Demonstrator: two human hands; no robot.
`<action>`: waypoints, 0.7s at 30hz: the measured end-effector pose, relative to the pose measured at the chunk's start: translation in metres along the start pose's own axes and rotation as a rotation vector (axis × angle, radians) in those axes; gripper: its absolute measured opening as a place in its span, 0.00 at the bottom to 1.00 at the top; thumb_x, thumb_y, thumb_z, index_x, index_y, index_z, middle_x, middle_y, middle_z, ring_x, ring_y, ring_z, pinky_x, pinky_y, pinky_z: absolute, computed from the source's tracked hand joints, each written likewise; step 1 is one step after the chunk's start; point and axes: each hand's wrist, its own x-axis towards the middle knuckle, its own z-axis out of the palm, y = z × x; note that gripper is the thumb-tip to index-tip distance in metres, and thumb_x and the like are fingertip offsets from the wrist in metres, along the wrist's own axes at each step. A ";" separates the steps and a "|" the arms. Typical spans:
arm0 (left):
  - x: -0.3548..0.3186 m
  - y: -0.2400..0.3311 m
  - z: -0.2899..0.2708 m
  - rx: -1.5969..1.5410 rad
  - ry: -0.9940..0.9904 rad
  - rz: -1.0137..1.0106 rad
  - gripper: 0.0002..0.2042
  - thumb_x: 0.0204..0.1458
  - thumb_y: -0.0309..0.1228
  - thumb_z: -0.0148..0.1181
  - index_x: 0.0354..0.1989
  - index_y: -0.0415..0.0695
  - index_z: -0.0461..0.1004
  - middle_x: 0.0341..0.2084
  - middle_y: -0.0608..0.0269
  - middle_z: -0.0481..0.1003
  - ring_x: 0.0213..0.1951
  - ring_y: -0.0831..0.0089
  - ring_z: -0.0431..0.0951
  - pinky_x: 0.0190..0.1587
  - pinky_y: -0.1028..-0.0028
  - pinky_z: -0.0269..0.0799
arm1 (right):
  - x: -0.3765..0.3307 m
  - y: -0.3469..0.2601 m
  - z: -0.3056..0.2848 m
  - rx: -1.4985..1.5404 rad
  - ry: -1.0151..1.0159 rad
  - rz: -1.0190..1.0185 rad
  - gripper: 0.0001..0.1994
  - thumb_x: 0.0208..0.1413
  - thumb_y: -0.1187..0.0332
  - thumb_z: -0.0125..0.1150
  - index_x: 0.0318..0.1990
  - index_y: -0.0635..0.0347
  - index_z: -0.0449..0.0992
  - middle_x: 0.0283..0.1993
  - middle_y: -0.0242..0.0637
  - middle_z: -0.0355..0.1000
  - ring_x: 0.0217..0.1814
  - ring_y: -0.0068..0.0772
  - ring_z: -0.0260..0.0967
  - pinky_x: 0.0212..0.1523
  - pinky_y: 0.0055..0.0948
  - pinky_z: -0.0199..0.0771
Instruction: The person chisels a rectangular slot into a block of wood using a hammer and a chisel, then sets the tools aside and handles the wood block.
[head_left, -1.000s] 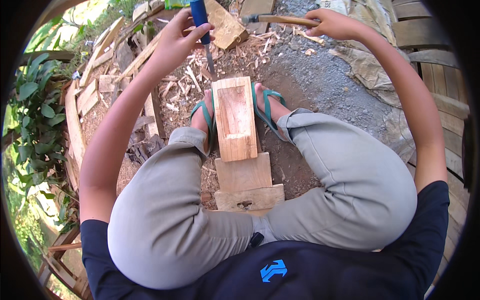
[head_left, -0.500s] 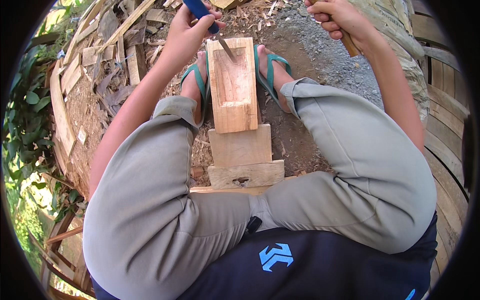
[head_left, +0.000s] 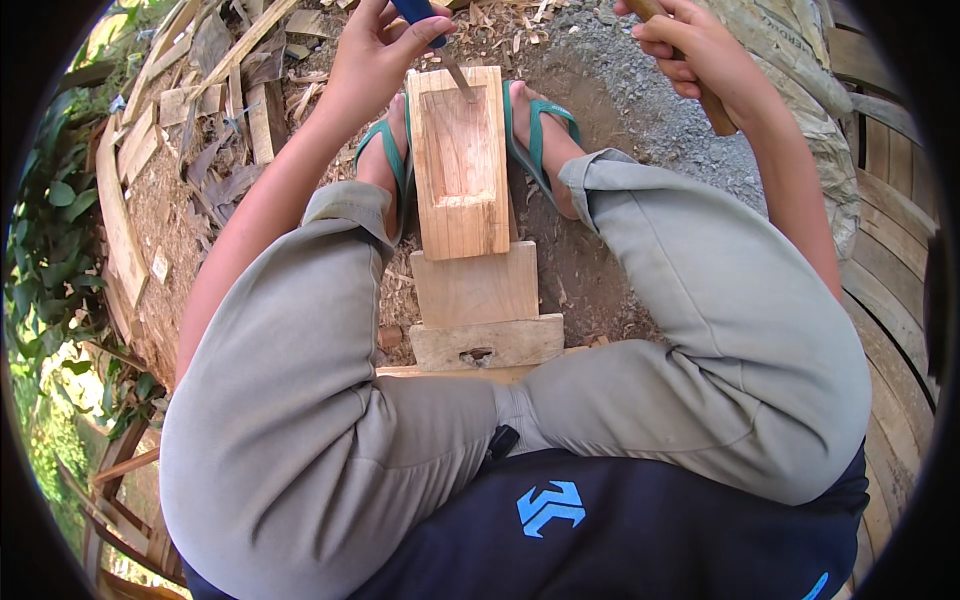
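Note:
A pale wooden block (head_left: 465,232) with a long rectangular hollow cut in its upper face lies tilted between my feet. My left hand (head_left: 375,60) is closed around the blue handle of a chisel (head_left: 457,76), whose blade slants down into the far end of the hollow. At the upper right, my right hand (head_left: 705,58) grips a wooden-handled tool (head_left: 718,114), held apart from the block and chisel. The head of that tool is out of view, past the top edge.
Under the block's near end are a flat board (head_left: 476,285) and a crosspiece with a hole (head_left: 500,343). Green sandals (head_left: 545,130) flank the block. Wood offcuts (head_left: 268,120) and shavings lie at left, gravel (head_left: 690,150) and a pale sack (head_left: 800,110) at right.
The right hand has come slightly lower and to the right with its wooden handle. The chisel tip stays in the far end of the hollow; the whole view has shifted slightly.

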 end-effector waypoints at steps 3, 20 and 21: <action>0.000 0.005 0.001 -0.012 -0.013 -0.018 0.24 0.60 0.22 0.64 0.63 0.42 0.63 0.44 0.60 0.76 0.47 0.71 0.81 0.49 0.70 0.80 | -0.020 -0.006 -0.004 -0.117 -0.057 -0.078 0.21 0.65 0.68 0.61 0.63 0.62 0.68 0.27 0.22 0.63 0.21 0.13 0.58 0.20 0.17 0.58; 0.007 0.002 0.012 0.089 -0.039 0.065 0.24 0.59 0.23 0.66 0.64 0.38 0.67 0.43 0.60 0.78 0.44 0.75 0.80 0.46 0.74 0.79 | -0.036 -0.048 0.040 -0.876 0.399 -0.562 0.24 0.55 0.77 0.62 0.62 0.63 0.75 0.34 0.38 0.76 0.34 0.22 0.69 0.37 0.26 0.71; 0.007 0.001 0.009 0.082 -0.033 0.054 0.24 0.59 0.23 0.66 0.64 0.38 0.67 0.44 0.59 0.79 0.44 0.75 0.80 0.46 0.74 0.79 | -0.033 -0.041 0.041 -0.898 0.426 -0.653 0.25 0.54 0.77 0.62 0.62 0.63 0.75 0.34 0.38 0.76 0.34 0.22 0.69 0.38 0.26 0.71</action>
